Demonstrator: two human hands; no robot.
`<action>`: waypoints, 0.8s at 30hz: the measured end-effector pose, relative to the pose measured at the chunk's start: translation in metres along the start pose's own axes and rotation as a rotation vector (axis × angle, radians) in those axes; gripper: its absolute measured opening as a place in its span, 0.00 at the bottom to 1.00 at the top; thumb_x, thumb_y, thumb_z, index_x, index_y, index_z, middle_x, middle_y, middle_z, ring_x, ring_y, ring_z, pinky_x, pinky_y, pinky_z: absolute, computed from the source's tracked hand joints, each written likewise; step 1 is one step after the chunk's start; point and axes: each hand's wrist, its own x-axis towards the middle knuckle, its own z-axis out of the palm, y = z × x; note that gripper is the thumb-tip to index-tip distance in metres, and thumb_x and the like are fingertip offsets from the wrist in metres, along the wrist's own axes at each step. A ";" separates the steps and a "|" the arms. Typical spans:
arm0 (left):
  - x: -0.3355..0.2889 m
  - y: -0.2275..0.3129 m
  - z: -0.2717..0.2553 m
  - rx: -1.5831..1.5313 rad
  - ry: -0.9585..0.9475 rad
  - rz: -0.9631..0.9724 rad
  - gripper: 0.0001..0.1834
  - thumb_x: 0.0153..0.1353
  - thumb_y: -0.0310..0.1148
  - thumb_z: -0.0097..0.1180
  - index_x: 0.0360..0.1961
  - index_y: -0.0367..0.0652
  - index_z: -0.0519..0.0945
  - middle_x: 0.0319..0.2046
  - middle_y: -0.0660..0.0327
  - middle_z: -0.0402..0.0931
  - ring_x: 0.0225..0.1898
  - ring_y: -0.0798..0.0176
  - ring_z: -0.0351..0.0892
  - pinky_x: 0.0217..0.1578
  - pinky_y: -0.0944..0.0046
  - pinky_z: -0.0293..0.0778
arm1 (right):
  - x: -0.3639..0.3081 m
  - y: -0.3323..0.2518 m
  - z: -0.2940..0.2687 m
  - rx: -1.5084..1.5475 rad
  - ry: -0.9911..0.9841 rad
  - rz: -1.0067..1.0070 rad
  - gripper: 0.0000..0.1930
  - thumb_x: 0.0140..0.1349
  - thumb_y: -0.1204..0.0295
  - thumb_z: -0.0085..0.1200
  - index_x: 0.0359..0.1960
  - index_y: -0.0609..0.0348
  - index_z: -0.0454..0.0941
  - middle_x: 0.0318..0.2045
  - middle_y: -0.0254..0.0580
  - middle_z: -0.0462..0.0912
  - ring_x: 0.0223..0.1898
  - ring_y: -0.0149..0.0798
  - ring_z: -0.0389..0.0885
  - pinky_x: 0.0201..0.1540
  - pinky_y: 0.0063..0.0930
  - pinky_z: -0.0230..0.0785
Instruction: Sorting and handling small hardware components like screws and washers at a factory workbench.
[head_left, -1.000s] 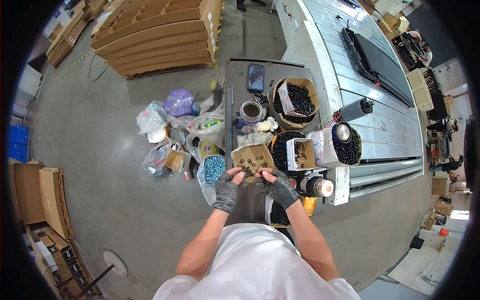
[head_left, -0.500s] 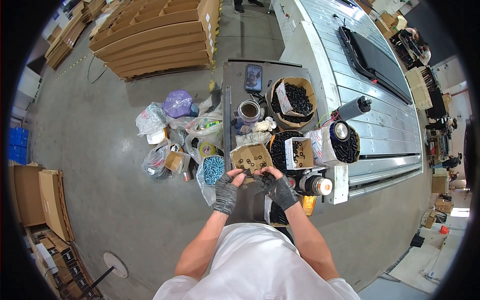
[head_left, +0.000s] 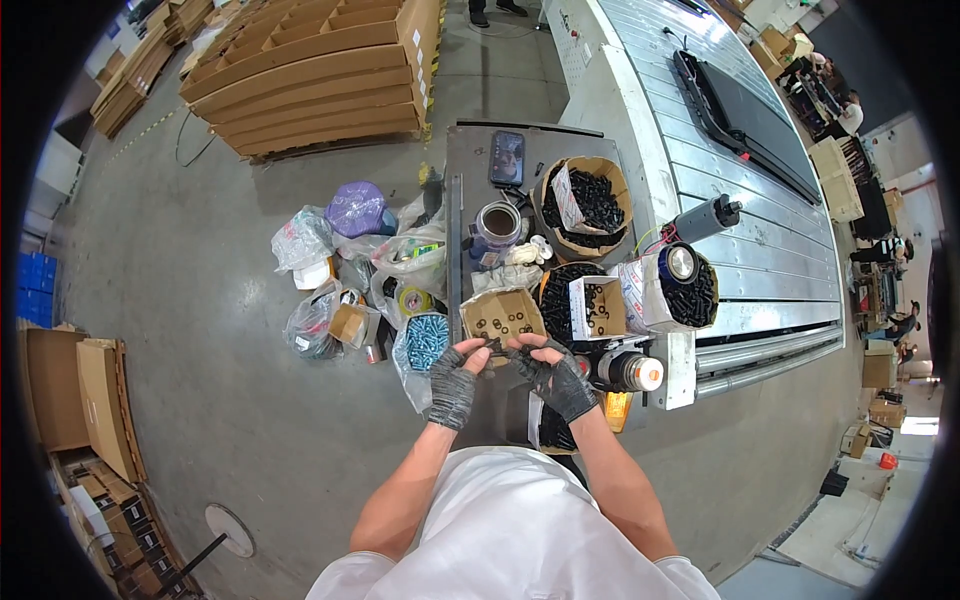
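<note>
The left hand (head_left: pixel 455 382) is pinching a small dark piece (head_left: pixel 494 346) narrowly between thumb and fingers, its shape too small to tell. The right hand (head_left: pixel 555 382) is curling its gloved fingers just beside that piece; I cannot tell whether it is gripping anything. Just beyond both hands, a cardboard tray (head_left: pixel 499 300) is sitting on the desk (head_left: pixel 475 160), and dark rings (head_left: pixel 497 323) are lying scattered inside. Left of the left hand, blue screws (head_left: pixel 427 342) are filling a bag; beside the right hand, a thermos (head_left: pixel 636 371) is lying tipped over.
</note>
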 end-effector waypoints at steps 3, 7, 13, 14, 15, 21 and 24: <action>-0.002 0.004 0.002 -0.009 0.007 -0.012 0.14 0.63 0.30 0.61 0.48 0.36 0.79 0.37 0.60 0.81 0.35 0.68 0.79 0.36 0.67 0.78 | -0.002 -0.003 0.002 0.056 0.032 0.047 0.21 0.59 0.76 0.50 0.54 0.72 0.72 0.52 0.58 0.78 0.54 0.47 0.78 0.61 0.35 0.70; -0.001 0.003 0.004 -0.036 0.010 0.004 0.14 0.62 0.29 0.61 0.47 0.36 0.80 0.36 0.60 0.81 0.35 0.69 0.78 0.35 0.67 0.78 | -0.005 -0.002 0.007 -0.070 0.043 0.014 0.21 0.62 0.75 0.51 0.56 0.71 0.71 0.52 0.57 0.78 0.55 0.47 0.77 0.61 0.36 0.70; 0.002 -0.004 0.006 0.035 0.016 0.082 0.13 0.60 0.28 0.63 0.46 0.36 0.80 0.35 0.61 0.80 0.34 0.70 0.78 0.34 0.68 0.77 | -0.008 -0.002 0.008 -0.044 0.003 0.014 0.21 0.63 0.79 0.51 0.58 0.70 0.69 0.52 0.58 0.77 0.54 0.48 0.79 0.59 0.38 0.72; 0.003 -0.004 0.006 0.024 0.028 0.066 0.13 0.60 0.28 0.63 0.46 0.37 0.81 0.35 0.61 0.80 0.34 0.70 0.78 0.34 0.68 0.76 | -0.008 -0.003 0.009 -0.002 -0.022 0.027 0.21 0.63 0.79 0.51 0.58 0.70 0.69 0.52 0.58 0.77 0.54 0.48 0.79 0.59 0.38 0.72; 0.003 -0.003 0.006 0.013 0.039 0.050 0.13 0.60 0.28 0.63 0.46 0.37 0.81 0.34 0.61 0.81 0.34 0.70 0.77 0.34 0.69 0.76 | -0.008 -0.004 0.010 -0.002 -0.023 0.028 0.21 0.63 0.79 0.51 0.58 0.70 0.69 0.52 0.58 0.77 0.54 0.48 0.79 0.59 0.38 0.72; 0.003 -0.003 0.007 0.097 0.030 0.128 0.12 0.60 0.28 0.64 0.44 0.38 0.81 0.32 0.61 0.81 0.33 0.71 0.78 0.34 0.69 0.75 | -0.007 0.000 0.001 -0.063 -0.018 0.024 0.15 0.64 0.77 0.51 0.52 0.66 0.70 0.52 0.54 0.78 0.54 0.47 0.78 0.60 0.40 0.70; 0.006 -0.009 0.008 0.084 0.026 0.176 0.11 0.60 0.28 0.63 0.44 0.38 0.81 0.32 0.62 0.81 0.33 0.71 0.78 0.34 0.69 0.75 | -0.006 0.002 -0.001 -0.100 -0.019 0.009 0.12 0.65 0.76 0.52 0.49 0.65 0.72 0.49 0.51 0.79 0.52 0.45 0.79 0.60 0.38 0.71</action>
